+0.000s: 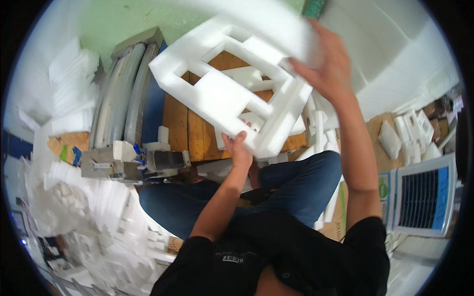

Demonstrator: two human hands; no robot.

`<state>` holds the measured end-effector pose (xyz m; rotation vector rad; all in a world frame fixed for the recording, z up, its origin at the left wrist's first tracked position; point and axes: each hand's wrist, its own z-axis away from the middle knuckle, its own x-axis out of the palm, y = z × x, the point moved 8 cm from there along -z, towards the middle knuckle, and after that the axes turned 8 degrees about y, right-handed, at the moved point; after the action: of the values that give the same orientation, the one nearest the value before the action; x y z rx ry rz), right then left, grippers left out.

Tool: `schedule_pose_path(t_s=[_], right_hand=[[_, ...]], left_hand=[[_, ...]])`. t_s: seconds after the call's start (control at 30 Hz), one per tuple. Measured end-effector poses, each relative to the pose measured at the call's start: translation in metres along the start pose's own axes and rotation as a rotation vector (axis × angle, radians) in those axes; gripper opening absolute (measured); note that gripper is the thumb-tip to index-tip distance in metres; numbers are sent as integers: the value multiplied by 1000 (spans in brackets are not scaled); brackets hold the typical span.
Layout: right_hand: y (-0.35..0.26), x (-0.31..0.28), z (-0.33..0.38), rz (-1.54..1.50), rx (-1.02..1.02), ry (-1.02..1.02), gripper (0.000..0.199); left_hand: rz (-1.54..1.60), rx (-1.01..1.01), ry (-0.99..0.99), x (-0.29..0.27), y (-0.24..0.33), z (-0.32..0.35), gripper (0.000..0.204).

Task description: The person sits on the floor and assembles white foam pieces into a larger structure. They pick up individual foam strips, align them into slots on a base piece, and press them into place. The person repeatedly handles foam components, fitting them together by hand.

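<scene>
A thick white foam packing frame (217,96) with several rectangular cut-outs is tilted above the wooden table (175,123). My left hand (238,150) grips its near edge, thumb on top and fingertips showing through a cut-out. At the upper right, my right hand (332,69) is closed around the end of a long white foam piece (261,22), which is blurred by motion. That piece extends over the frame's far side; whether the two touch, I cannot tell. Under the frame, another white foam piece (242,75) lies on the table, partly hidden.
Left of the table stands a machine with long grey rollers (123,93). White foam sheets (71,89) and foam scraps (103,237) are heaped along the left. To the right are large foam blocks (375,44), smaller foam pieces (412,133) and a louvred panel unit (422,197).
</scene>
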<state>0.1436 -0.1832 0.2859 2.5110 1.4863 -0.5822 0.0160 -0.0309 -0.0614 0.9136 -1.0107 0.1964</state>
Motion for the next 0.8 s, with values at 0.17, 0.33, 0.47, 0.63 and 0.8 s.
schedule_pose_path(t_s=[0.17,0.33,0.47,0.63,0.8], right_hand=[[83,-88,71,34,519,193,85],[112,-93,148,125,709,14,70],[142,-68,217,-441,1011,-37,63],[111,10,262,-1024,1248,-169,71],[30,92,251,-541,813,-392,85]], left_hand=[[-136,-72,199,39,-93,9,85],[-904,-451,-31,12,-204,22,87],[-1007,-361,-551,2,-180,53,75],[-885,-318,-807,-10,-58,35,57],[-883,-302,-677,8,81,-13,51]])
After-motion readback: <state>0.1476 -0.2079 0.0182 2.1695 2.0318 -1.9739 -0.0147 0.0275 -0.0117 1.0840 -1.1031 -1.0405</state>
